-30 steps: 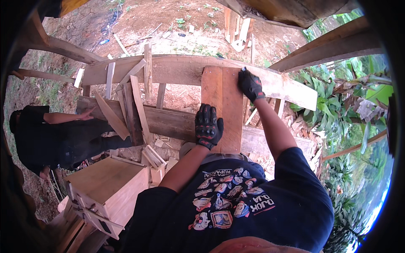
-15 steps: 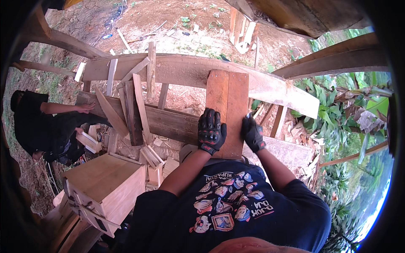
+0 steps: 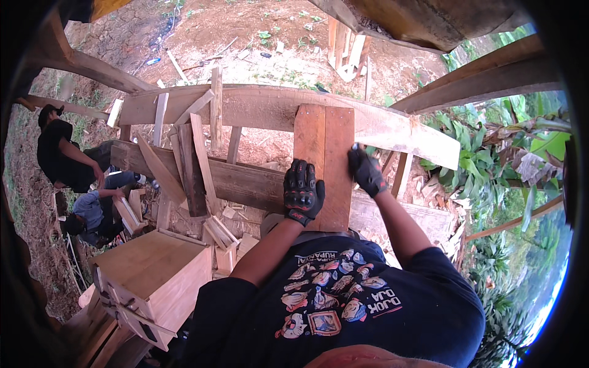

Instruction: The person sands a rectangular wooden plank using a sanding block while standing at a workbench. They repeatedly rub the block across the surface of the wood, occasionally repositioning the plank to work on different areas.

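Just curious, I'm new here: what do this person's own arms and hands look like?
The left hand and right hand wear black gloves with red markings; the left has a glossy black knuckle guard. Short, dark cloth sleeves leave forearms bare.

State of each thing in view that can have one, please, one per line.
Left hand: gloved, flat over the board's left edge, fingers extended
Right hand: gloved, curled at the board's right edge; grip unclear
Board: lengthwise seam, crossing both planks
Far plank: running sideways
Near plank: running sideways, weathered
Sticks: lying across near plank
Box: flat-topped, covered
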{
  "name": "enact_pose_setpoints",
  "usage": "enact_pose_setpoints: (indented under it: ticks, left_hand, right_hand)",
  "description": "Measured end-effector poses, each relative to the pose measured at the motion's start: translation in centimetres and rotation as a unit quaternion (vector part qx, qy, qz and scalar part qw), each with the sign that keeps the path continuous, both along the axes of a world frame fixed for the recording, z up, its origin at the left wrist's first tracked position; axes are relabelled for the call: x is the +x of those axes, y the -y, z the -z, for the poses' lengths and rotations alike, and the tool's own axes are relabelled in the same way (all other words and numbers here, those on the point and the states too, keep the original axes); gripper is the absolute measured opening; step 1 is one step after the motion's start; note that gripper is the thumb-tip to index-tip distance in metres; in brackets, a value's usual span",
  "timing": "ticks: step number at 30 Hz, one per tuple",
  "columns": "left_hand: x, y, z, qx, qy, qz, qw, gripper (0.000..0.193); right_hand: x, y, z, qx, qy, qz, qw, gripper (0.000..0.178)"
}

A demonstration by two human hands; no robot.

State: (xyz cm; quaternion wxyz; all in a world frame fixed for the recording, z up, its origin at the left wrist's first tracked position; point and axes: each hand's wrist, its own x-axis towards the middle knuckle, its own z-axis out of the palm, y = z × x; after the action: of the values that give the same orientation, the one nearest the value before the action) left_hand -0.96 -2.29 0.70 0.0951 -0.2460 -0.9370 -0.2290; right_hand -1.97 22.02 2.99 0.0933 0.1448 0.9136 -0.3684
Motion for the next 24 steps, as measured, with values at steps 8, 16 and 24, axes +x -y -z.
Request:
enact_pose_setpoints:
  ticks: [8, 16, 24]
  left_hand:
    - [0.2, -0.2, 0.1, 0.007, -0.005, -0.003, 1.000, 0.056]
    - [0.3, -0.2, 0.2, 0.001, -0.013, 0.000, 1.000, 0.059]
    - [0.2, -0.4, 0.2, -0.009, -0.016, 0.006, 1.000, 0.058]
  right_hand:
    - [15.8, 2.8, 1.4, -0.051, 0.040, -0.120, 0.991, 0.029]
    - [-4.7, -1.4, 3.5, 0.071, -0.105, 0.039, 0.991, 0.043]
    - [-11.8, -4.2, 3.1, 0.118, -0.076, 0.040, 0.989, 0.039]
